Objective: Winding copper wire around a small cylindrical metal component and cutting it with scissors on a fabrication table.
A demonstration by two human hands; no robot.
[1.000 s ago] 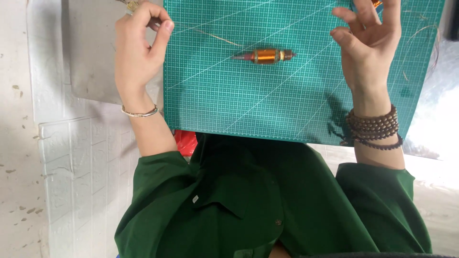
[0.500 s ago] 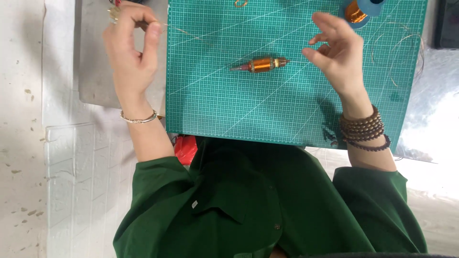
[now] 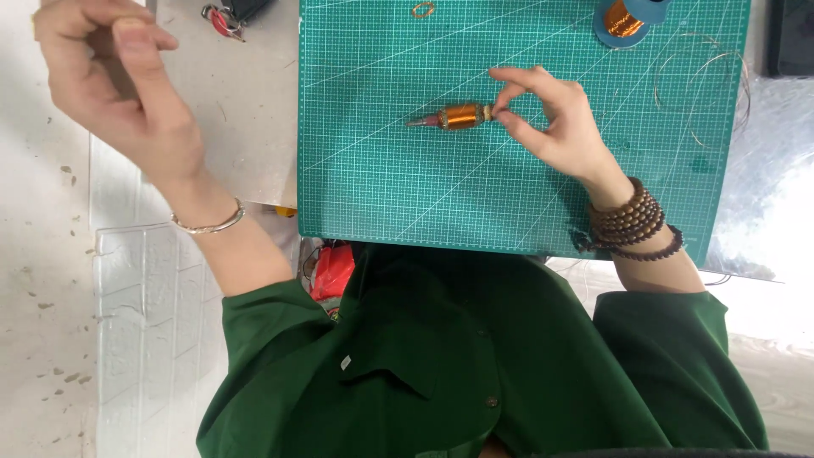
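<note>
A small spindle wound with copper wire [image 3: 458,116] lies on a green cutting mat [image 3: 424,195]. My right hand [image 3: 555,127], with dark bead bracelets at the wrist, pinches the spindle's right end between thumb and forefinger. My left hand [image 3: 119,85], wearing a thin silver bangle, is raised off the mat at the upper left. Its fingers are curled against the thumb, and nothing shows between them.
A blue spool of copper wire [image 3: 626,19] stands at the mat's top right, with loose wire loops [image 3: 704,85] beside it. A small ring [image 3: 422,10] lies at the top edge. Red-handled pliers [image 3: 222,19] rest on a grey board [image 3: 246,110]. A red packet [image 3: 333,270] and a clear tray [image 3: 144,322] lie nearer my body.
My right hand has come down from the mat's top right and taken the spindle's end. My left hand has drifted left and away from the mat.
</note>
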